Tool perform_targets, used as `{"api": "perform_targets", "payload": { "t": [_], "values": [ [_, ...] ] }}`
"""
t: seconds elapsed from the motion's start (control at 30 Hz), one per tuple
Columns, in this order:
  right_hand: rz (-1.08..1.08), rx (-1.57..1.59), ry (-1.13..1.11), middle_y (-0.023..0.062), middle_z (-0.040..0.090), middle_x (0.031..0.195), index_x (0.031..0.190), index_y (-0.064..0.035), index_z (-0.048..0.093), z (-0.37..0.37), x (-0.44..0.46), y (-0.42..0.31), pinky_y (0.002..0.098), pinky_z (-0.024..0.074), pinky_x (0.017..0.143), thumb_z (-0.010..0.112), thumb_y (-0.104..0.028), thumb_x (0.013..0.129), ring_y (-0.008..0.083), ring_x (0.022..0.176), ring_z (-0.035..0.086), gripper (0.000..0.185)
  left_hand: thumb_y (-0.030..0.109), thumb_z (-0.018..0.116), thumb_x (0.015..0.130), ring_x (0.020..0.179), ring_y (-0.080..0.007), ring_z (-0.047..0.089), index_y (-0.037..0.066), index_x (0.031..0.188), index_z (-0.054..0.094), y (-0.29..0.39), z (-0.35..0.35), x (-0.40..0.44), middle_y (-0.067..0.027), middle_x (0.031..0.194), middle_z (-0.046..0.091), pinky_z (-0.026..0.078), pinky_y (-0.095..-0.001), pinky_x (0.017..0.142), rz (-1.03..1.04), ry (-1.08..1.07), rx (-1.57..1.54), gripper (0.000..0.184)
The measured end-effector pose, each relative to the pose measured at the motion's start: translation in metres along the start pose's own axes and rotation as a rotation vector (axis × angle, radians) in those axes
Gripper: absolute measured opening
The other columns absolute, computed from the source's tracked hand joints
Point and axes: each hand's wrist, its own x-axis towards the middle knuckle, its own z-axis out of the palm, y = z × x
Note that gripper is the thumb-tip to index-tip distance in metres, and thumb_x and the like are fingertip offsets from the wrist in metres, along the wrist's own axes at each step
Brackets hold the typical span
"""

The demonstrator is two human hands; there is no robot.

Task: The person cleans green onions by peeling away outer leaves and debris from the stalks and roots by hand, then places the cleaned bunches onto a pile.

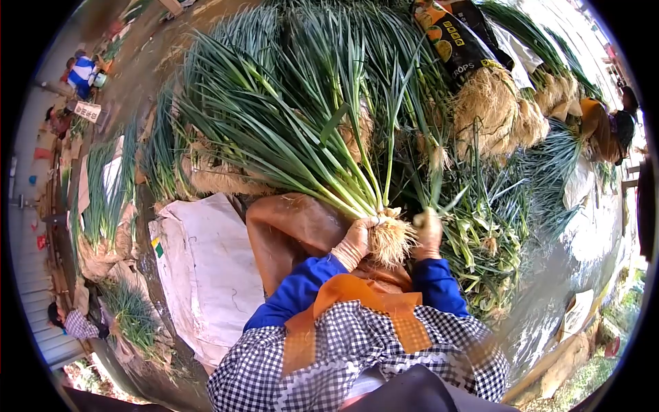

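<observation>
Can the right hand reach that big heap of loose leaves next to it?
Probably yes. The right hand is right beside the heap of loose leaves, and I see nothing blocking the way. It's too blurry to tell whether it's holding something.

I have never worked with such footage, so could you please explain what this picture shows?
No machine is at work here: these are a person's own bare hands, seen by a camera worn on the head, looking forward and down. The wide lens bends the edges into a round view. The left hand holds a bunch of long-leaved plants just above its pale roots. The right hand is beside those roots, too blurred to tell its grip. On the ground around lie more green bunches, a pale sheet and a heap of loose leaves.
</observation>
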Motion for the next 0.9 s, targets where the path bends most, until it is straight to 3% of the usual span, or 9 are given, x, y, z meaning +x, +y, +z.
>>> {"api": "perform_targets", "payload": {
  "t": [0.07, 0.2, 0.33, 0.47, 0.6, 0.7, 0.73, 0.8, 0.9],
  "values": [
    [0.077, -0.090, 0.171, 0.0021, 0.049, 0.068, 0.083, -0.0091, 0.053, -0.055, 0.020, -0.017, 0.0303, 0.0395, 0.052, 0.054, -0.030, 0.087, 0.0148, 0.060, 0.048, 0.022, -0.001, 0.055, 0.070, 0.106, -0.0326, 0.054, -0.005, 0.111, 0.052, 0.004, 0.003, -0.004, -0.0166, 0.104, 0.060, 0.038, -0.0482, 0.099, 0.061, -0.052, -0.064, 0.041],
    [-0.036, -1.988, 0.279, 0.0181, 0.058, 0.101, 0.112, -0.0071, 0.055, -0.186, 0.046, -0.047, 0.0394, 0.0496, 0.072, 0.062, -0.036, 0.081, 0.0299, 0.086, 0.061, 0.043, 0.001, 0.057, 0.071, 0.110, -0.0337, 0.052, -0.004, 0.113, 0.050, 0.006, 0.002, -0.004, -0.0163, 0.102, 0.060, 0.037, -0.0510, 0.101, 0.063, -0.094, -0.036, 0.044],
    [-0.584, -1.218, -0.075, 0.0130, 0.063, 0.087, 0.104, -0.0071, 0.063, -0.074, 0.051, -0.090, 0.0355, 0.0492, 0.072, 0.058, -0.035, 0.086, 0.0239, 0.087, 0.061, 0.033, 0.004, 0.056, 0.073, 0.103, -0.0313, 0.056, -0.004, 0.121, 0.045, 0.002, -0.011, 0.003, -0.0158, 0.101, 0.060, 0.042, -0.0477, 0.096, 0.034, -0.050, -0.068, 0.050],
    [0.132, -0.374, -0.952, 0.0024, 0.061, 0.079, 0.108, -0.0064, 0.062, 0.077, 0.053, -0.087, 0.0247, 0.0460, 0.066, 0.040, -0.042, 0.095, 0.0102, 0.065, 0.052, 0.043, 0.004, 0.056, 0.073, 0.096, -0.0298, 0.058, -0.004, 0.122, 0.046, 0.004, -0.009, -0.004, -0.0150, 0.099, 0.059, 0.045, -0.0459, 0.093, 0.054, -0.118, -0.048, 0.050],
    [0.687, 0.263, -0.868, 0.0036, 0.058, 0.091, 0.126, -0.0066, 0.048, 0.157, 0.037, -0.054, 0.0258, 0.0467, 0.068, 0.042, -0.043, 0.094, 0.0140, 0.082, 0.055, 0.049, 0.004, 0.057, 0.073, 0.096, -0.0316, 0.057, -0.003, 0.116, 0.048, 0.007, 0.008, -0.016, -0.0149, 0.099, 0.058, 0.046, -0.0453, 0.090, 0.040, -0.210, -0.069, 0.044],
    [0.305, 0.461, -0.675, 0.0033, 0.059, 0.084, 0.103, -0.0073, 0.058, 0.157, 0.039, 0.013, 0.0262, 0.0468, 0.057, 0.050, -0.048, 0.089, 0.0135, 0.070, 0.055, 0.044, 0.004, 0.057, 0.074, 0.096, -0.0311, 0.057, -0.003, 0.116, 0.046, 0.009, -0.008, -0.015, -0.0154, 0.101, 0.057, 0.046, -0.0454, 0.089, 0.035, -0.183, -0.057, 0.044],
    [0.604, 0.483, -0.781, -0.0006, 0.055, 0.076, 0.089, -0.0091, 0.059, 0.144, 0.053, 0.011, 0.0249, 0.0427, 0.051, 0.049, -0.043, 0.091, 0.0101, 0.064, 0.052, 0.036, 0.004, 0.057, 0.074, 0.096, -0.0310, 0.057, -0.003, 0.117, 0.046, 0.009, -0.012, -0.015, -0.0154, 0.102, 0.056, 0.046, -0.0454, 0.089, 0.004, -0.176, -0.038, 0.044],
    [0.535, 0.336, -0.763, -0.0008, 0.053, 0.074, 0.086, -0.0084, 0.058, 0.126, 0.037, -0.009, 0.0250, 0.0413, 0.052, 0.048, -0.041, 0.092, 0.0092, 0.064, 0.051, 0.034, 0.003, 0.055, 0.075, 0.094, -0.0301, 0.058, -0.004, 0.115, 0.047, 0.006, -0.009, -0.014, -0.0158, 0.102, 0.057, 0.047, -0.0428, 0.088, -0.007, -0.152, -0.054, 0.042],
    [-0.498, -0.262, -0.610, -0.0017, 0.053, 0.075, 0.086, -0.0077, 0.057, 0.098, 0.007, -0.026, 0.0246, 0.0411, 0.057, 0.048, -0.032, 0.093, 0.0097, 0.065, 0.048, 0.026, 0.000, 0.054, 0.073, 0.095, -0.0300, 0.058, -0.004, 0.114, 0.048, 0.007, -0.018, -0.006, -0.0157, 0.101, 0.057, 0.046, -0.0439, 0.090, 0.020, -0.062, -0.019, 0.041]
  ]
}}
